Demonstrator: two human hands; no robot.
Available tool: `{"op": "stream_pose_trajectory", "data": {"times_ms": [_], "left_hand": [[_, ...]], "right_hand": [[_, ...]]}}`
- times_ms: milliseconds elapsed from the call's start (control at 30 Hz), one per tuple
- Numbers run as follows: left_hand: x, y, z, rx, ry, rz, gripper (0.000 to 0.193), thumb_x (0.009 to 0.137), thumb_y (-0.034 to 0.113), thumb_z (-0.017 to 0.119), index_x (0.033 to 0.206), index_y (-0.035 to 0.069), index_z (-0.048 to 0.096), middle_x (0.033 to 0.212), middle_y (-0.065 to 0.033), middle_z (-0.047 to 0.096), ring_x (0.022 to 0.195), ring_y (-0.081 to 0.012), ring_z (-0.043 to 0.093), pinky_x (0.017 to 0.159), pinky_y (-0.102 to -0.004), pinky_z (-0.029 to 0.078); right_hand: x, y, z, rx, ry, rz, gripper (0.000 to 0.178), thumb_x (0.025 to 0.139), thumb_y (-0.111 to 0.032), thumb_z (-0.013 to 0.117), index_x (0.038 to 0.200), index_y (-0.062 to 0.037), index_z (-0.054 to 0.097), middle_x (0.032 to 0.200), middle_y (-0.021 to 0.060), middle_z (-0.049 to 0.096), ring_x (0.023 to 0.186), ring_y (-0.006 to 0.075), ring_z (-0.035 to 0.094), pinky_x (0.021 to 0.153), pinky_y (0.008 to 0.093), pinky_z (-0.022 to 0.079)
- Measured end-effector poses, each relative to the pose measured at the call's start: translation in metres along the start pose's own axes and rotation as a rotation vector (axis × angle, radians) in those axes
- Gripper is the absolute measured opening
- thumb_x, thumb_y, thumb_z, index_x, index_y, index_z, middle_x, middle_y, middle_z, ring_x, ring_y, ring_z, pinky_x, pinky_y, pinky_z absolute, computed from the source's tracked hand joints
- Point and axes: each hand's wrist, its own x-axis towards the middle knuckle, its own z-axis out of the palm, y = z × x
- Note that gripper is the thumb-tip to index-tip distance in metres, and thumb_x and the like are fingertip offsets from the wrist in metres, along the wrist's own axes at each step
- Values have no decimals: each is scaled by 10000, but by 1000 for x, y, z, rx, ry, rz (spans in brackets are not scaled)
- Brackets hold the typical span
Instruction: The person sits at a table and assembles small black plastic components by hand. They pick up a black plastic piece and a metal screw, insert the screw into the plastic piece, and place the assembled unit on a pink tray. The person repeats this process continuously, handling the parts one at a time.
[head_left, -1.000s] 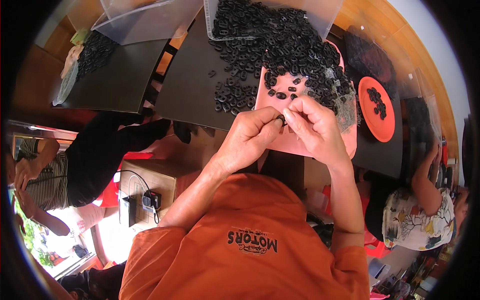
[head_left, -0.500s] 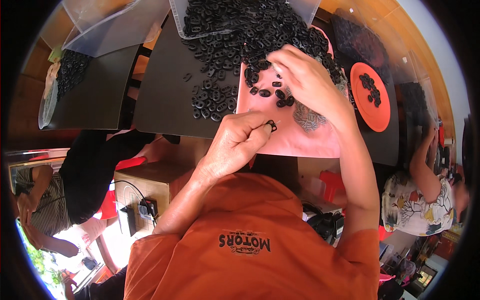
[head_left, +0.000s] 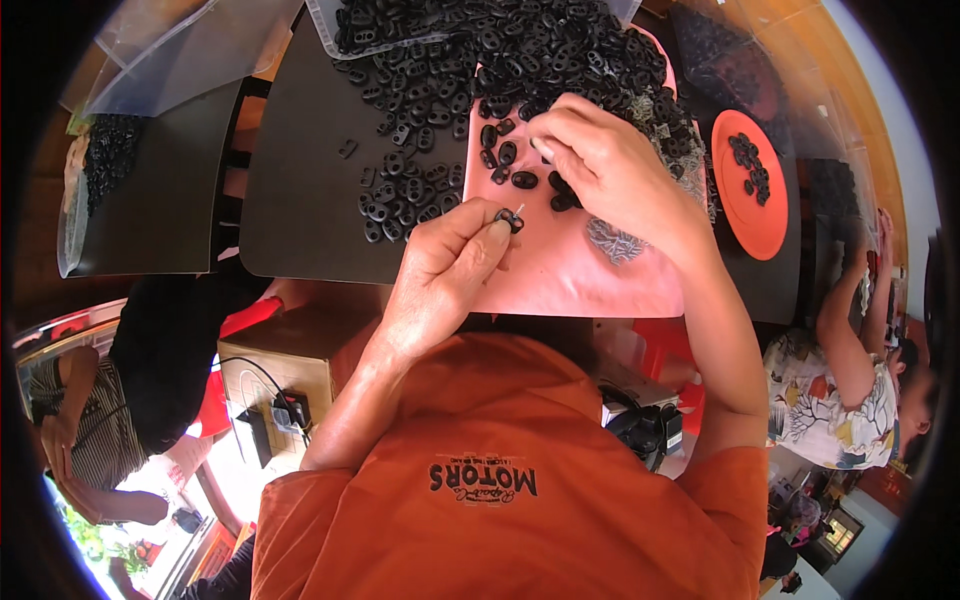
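Observation:
My left hand (head_left: pixel 440 270) pinches a small black plastic cord lock piece (head_left: pixel 514 226) between thumb and forefinger. A thin metal spring (head_left: pixel 520 209) stands up out of it. My right hand (head_left: pixel 615 165) hovers over the pink cloth (head_left: pixel 580 290), thumb and fingers brought together; what they hold, if anything, is hidden. Several loose black oval caps (head_left: pixel 524 180) lie on the cloth between the two hands. Under the right wrist sits a heap of small metal springs (head_left: pixel 613 241), with more springs (head_left: pixel 690 150) beyond the forearm.
A large mound of black cord lock pieces (head_left: pixel 420 100) spreads over the dark table (head_left: pixel 300 190) from a clear plastic bin (head_left: pixel 322 25). At right, an orange plate (head_left: pixel 750 232) carries some black pieces. Other people (head_left: pixel 830 400) sit at both sides.
My left hand has moved a little up and left with the cord lock piece. The right hand's fingers, blurred before, are steadier now. The whole view has shifted slightly.

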Motion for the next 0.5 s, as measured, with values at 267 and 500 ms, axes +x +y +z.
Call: {"op": "stream_pose_trajectory", "data": {"times_ms": [267, 500], "left_hand": [[0, -5, 2, 240, -12, 143, 173, 946, 106, 512, 932, -26, 622, 770, -3, 591, 664, -44, 486, 584, -210, 399], [1, -6, 4, 216, 16, 109, 177, 943, 113, 518, 913, -23, 627, 752, -4, 587, 658, -44, 494, 574, -204, 401]], "right_hand": [[-9, -4, -7, -282, -126, 37, 207, 773, -36, 611, 976, -30, 573, 921, 112, 554, 817, 324, 619, 658, 437, 507], [2, -15, 5, -90, -96, -43, 172, 776, 0, 564, 934, -65, 586, 967, 100, 563, 854, 307, 624, 649, 422, 512]]}}
